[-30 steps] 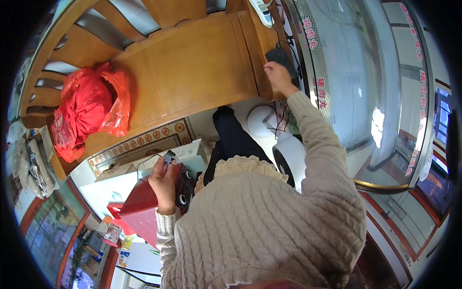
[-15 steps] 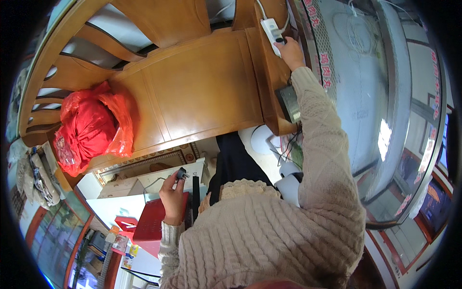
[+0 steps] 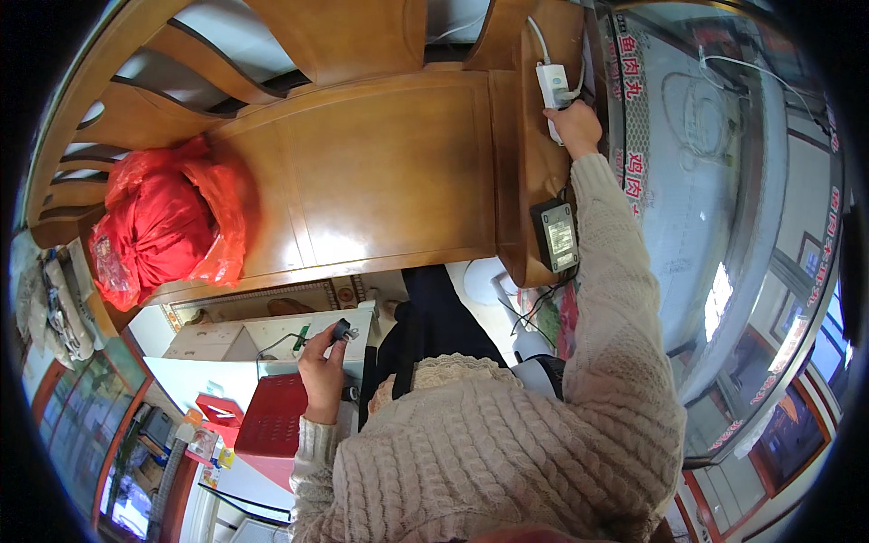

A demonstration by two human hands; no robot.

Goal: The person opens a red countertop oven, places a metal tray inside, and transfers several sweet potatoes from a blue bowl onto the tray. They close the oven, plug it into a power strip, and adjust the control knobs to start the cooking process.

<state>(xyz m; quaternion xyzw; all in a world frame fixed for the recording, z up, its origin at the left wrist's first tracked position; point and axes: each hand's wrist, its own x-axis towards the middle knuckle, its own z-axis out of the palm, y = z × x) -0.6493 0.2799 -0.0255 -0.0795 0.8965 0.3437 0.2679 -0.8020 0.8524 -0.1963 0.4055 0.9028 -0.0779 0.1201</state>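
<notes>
Pinching a black plug (image 3: pixel 339 330) at 8 o'clock, reaching to a white power strip (image 3: pixel 549 89) at 1 o'clock

Holding the black plug in the left hand (image 3: pixel 321 385), between 7 and 8 o'clock from the middle of the view: closed on it between thumb and fingertips, with metal prongs bared and turned roughly toward 3 o'clock, well apart from the power strip. Next to the same hand, on its 10 o'clock side, a small green piece (image 3: pixel 301 338) and a thin grey cord (image 3: pixel 275 342).

Stretching the right hand (image 3: pixel 577 128) out between 1 and 2 o'clock, fingers bent around or just beside the lower part of the power strip. Impossible to tell a firm grip from a light touch there.

Lying on the arm (image 3: pixel 541 172) of the wooden bench (image 3: pixel 389 172): the power strip, with a white cord (image 3: pixel 540 43) leading off toward 12 o'clock, and nearer the body, between 2 and 3 o'clock, a black adapter (image 3: pixel 557 235) with a pale label.

Farther round: on the bench just past 9 o'clock, a red bag (image 3: pixel 167 222); between 7 and 8 o'clock, near the left wrist, a red box (image 3: pixel 272 416) with a perforated top; around 3 o'clock, beside the right sleeve (image 3: pixel 625 290), a large glass case (image 3: pixel 692 235).
</notes>
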